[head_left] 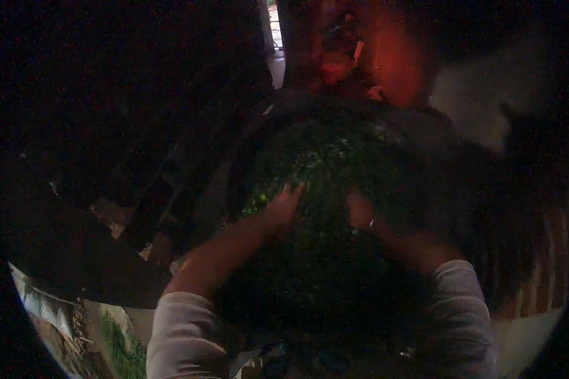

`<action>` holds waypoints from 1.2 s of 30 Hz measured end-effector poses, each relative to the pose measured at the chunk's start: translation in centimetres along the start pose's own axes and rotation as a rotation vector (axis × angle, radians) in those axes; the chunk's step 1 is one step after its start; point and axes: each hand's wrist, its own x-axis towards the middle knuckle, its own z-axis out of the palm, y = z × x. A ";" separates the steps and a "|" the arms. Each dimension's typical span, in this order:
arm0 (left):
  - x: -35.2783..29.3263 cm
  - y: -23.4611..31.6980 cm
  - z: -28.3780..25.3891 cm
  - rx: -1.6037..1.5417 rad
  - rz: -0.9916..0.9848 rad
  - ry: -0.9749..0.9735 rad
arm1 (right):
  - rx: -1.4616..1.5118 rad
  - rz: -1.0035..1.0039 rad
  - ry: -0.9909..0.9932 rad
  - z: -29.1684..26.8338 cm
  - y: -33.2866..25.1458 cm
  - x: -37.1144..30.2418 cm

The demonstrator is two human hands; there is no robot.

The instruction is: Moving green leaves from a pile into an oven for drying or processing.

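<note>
A broad heap of green leaves point(325, 155) fills a large, dark, round pan-like vessel point(237, 170) in front of me. Over the left part of the leaves is my left hand point(286, 203), its fingertips apart and touching or just above them. My right hand point(360, 211) reaches to the leaves from the right, a light band point(372, 223) at its wrist. Its fingers are blurred and partly lost in the dark, so their hold cannot be made out. Both forearms come from pale sleeves.
Red-orange light falls on a surface point(395, 54) beyond the vessel. A narrow bright opening point(275, 28) shows at the far side. Pieces of wood or rubble point(110, 213) lie to the left. Ridged panelling point(544, 271) stands on the right. Most surroundings are too dark to tell.
</note>
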 end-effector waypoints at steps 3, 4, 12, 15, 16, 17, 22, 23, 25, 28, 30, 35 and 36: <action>6.7 -0.4 -4.1 0.109 -0.173 0.222 | -0.309 0.001 0.235 -2.2 3.2 8.7; 7.5 -2.2 -5.4 0.114 -0.222 0.213 | -0.146 0.060 0.221 -5.1 1.0 11.1; 4.6 -1.6 -12.3 0.337 0.133 -0.098 | -0.188 -0.290 0.147 -14.5 1.1 10.6; -6.5 -0.6 -12.6 -0.179 0.380 0.242 | 0.225 -0.340 0.303 -15.3 2.6 0.9; -10.8 -1.2 -13.3 -0.225 0.315 0.206 | 0.519 -0.241 0.227 -15.2 2.2 -2.3; -13.9 -3.4 -13.2 -0.379 0.216 0.184 | 0.801 -0.140 0.156 -15.1 2.2 -5.2; -24.2 -10.2 -4.1 -1.409 -0.020 0.554 | 1.279 0.099 0.301 -8.0 1.8 -18.9; -23.9 -9.6 -2.7 -1.670 -0.011 0.737 | 1.476 0.095 0.389 -5.9 1.6 -21.0; -21.2 -10.8 0.6 -1.908 0.063 0.710 | 1.680 0.084 0.469 -4.5 0.8 -21.2; -19.0 -9.1 1.1 -2.143 0.314 0.702 | 1.556 0.106 0.660 -4.4 -1.5 -19.6; -17.9 -7.5 0.0 -2.125 0.501 0.753 | 1.682 -0.088 0.746 -5.9 -0.9 -18.6; -16.4 -5.6 -7.3 -1.907 0.142 0.898 | 1.955 0.182 0.891 -12.5 3.2 -15.1; -16.6 -4.3 -9.5 -2.037 -0.166 1.017 | 1.956 0.177 0.900 -12.2 3.4 -15.5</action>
